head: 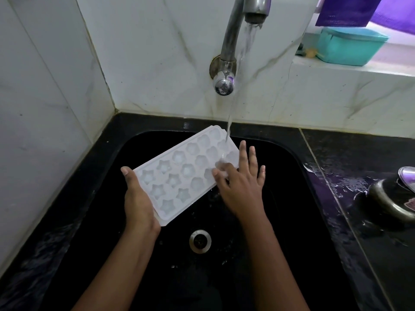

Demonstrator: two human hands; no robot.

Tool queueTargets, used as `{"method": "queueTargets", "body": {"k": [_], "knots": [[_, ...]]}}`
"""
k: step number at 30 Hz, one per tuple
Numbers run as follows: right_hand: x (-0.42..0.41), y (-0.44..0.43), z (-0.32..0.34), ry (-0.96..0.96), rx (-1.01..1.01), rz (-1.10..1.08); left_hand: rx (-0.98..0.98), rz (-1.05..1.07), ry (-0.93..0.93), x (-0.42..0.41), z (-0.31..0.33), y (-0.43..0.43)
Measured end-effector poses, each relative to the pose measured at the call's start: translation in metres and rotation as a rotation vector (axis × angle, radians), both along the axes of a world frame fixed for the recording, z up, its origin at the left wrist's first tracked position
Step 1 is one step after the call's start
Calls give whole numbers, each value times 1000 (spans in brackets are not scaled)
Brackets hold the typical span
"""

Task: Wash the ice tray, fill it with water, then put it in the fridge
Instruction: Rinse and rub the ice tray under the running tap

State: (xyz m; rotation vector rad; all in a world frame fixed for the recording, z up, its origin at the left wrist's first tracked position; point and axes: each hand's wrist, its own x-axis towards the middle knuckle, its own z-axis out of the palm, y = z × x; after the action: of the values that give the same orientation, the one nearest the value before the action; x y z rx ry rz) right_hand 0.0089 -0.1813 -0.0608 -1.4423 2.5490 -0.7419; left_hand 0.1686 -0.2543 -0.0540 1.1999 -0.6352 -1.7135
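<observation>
While water [231, 117] hits it | ice tray [179, 173]: wht, star cells, tilted

A teal lidded tub [350, 44] sits on the white ledge [336, 66] at upper right, a purple cloth [345, 12] hanging above it. A metal pot [386, 204] stands on the wet black desk [336, 194] at right.

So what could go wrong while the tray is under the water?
The left hand grips the ice tray by one end only, and it is wet, so it might slip into the sink. The water stream hits the tray's far corner beside the right hand, so it may splash onto the counter.
</observation>
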Motion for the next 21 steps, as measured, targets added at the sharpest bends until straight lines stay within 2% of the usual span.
{"method": "queueTargets", "body": {"k": [2, 4, 7, 9, 12, 16, 21], "knots": [[3, -1, -3, 15, 50, 78, 10, -1, 3, 0, 2, -1], [-2, -1, -1, -14, 13, 125, 21, -6, -9, 2, 2, -2], [-10, 1, 7, -171, -293, -18, 38, -66, -6, 2, 3, 1], [-13, 3, 10, -220, -398, -141, 54, -111, -9, -1, 4, 3], [-17, 3, 8, -188, -380, -186, 91, -157, -41, -3, 3, 2], [-11, -3, 2, -62, -426, -69, 110, -181, -91, -6, -1, 4], [9, -10, -5, 82, -259, 28, 107, -223, -63, -11, -1, 7]]}}
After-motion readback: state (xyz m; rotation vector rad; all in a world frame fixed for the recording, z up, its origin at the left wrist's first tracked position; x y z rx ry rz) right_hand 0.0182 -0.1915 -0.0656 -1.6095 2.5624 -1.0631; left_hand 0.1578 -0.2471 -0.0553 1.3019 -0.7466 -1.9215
